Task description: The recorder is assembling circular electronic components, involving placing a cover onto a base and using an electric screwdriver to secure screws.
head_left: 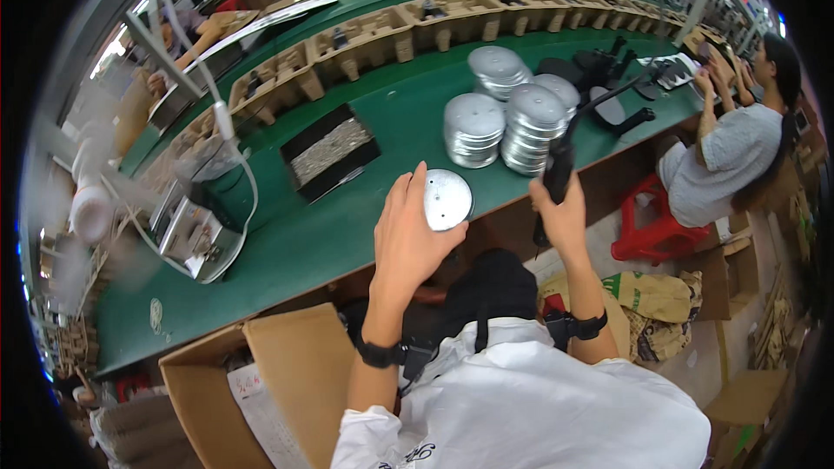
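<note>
My left hand (407, 230) is curled around the edge of a round silver metal disc (448, 200) with small holes, on the near side of the green bench. My right hand (563, 219) is wrapped around a black electric screwdriver (559, 172), held upright by the bench's front edge. From its top a dark cord or arm runs up to the right. Just beyond the hands stand several stacks of silver discs (473, 128). To the left, a black box (330, 152) holds many small metal parts, and a thin tool (337, 184) lies along its near edge.
Black bases with stems (608, 108) lie right of the discs. Cardboard trays (360, 42) line the far side. A white-corded device (204, 239) stands at left. An open carton (291, 382) is below the bench. A co-worker (730, 139) sits at right by a red stool (651, 221).
</note>
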`<state>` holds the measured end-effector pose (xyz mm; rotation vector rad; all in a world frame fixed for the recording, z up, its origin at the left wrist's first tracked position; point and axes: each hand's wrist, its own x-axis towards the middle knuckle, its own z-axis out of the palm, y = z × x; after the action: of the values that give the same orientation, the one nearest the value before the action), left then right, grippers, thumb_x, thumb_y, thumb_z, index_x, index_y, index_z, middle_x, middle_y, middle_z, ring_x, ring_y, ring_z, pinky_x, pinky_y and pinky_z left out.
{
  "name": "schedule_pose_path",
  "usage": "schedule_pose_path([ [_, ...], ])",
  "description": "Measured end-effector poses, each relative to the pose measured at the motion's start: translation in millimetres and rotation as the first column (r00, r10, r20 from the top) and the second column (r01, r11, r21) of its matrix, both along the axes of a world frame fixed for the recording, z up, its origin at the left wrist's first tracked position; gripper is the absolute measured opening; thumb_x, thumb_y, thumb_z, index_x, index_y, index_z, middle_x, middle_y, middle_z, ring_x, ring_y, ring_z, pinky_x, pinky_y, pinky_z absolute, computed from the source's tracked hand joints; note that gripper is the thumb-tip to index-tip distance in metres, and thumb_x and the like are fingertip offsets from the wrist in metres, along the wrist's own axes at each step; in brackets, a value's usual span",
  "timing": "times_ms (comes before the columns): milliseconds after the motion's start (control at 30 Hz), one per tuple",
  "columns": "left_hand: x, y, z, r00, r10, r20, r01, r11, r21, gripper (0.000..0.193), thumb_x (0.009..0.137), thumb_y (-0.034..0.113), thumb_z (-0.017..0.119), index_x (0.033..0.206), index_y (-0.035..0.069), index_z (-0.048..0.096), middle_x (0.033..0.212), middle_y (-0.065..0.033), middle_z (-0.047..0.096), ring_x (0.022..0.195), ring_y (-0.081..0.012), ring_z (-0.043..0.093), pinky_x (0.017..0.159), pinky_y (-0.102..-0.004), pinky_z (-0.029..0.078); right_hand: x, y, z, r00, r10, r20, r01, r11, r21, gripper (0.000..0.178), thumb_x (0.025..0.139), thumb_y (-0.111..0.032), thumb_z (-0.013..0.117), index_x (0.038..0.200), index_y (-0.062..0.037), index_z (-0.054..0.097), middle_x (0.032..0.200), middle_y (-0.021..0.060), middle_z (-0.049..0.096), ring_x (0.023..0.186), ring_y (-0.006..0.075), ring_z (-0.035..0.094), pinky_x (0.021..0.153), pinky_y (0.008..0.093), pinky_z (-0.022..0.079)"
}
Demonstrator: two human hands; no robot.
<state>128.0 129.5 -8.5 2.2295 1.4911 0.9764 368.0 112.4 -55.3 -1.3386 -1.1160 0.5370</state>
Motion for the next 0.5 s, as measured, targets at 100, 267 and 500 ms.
schedule_pose_path([
  [100,38,40,-21,0.971,-0.063,-0.231,0.034,0.991,-0.126,0.089,0.069,0.035,0.081,0.141,-0.001,0.044,0.131,-0.0282,0.052,0.123,-0.0414,0.052,0.098,-0.0479,0.046,29,-2,-22,0.987,-0.069,0.145,0.104,0.964,-0.245,0.059,0.083,-0.024,0.078,0.125,0.0067,0.051,0.112,0.02,0.064,0.108,0.0306,0.062,0.096,0.0379,0.046],
  [267,102,60,-24,0.908,0.034,-0.419,-0.092,0.988,-0.121,0.087,0.067,0.037,0.081,0.14,0.003,0.049,0.13,-0.0254,0.052,0.121,-0.0413,0.05,0.099,-0.0531,0.044,84,-4,-80,0.936,-0.211,0.282,0.271,0.942,-0.196,0.071,0.09,-0.025,0.071,0.143,0.0075,0.035,0.138,0.028,0.042,0.13,0.0431,0.042,0.111,0.0452,0.034],
  [500,150,50,-52,0.95,-0.165,-0.267,0.182,0.983,0.039,0.088,0.062,0.029,0.081,0.138,0.002,0.048,0.132,-0.0249,0.047,0.122,-0.0423,0.046,0.1,-0.0517,0.04,67,-6,-59,0.977,0.213,-0.01,-0.213,0.969,-0.123,0.059,0.091,-0.028,0.07,0.135,0.0037,0.047,0.12,0.0207,0.058,0.111,0.0276,0.058,0.098,0.0386,0.046],
])
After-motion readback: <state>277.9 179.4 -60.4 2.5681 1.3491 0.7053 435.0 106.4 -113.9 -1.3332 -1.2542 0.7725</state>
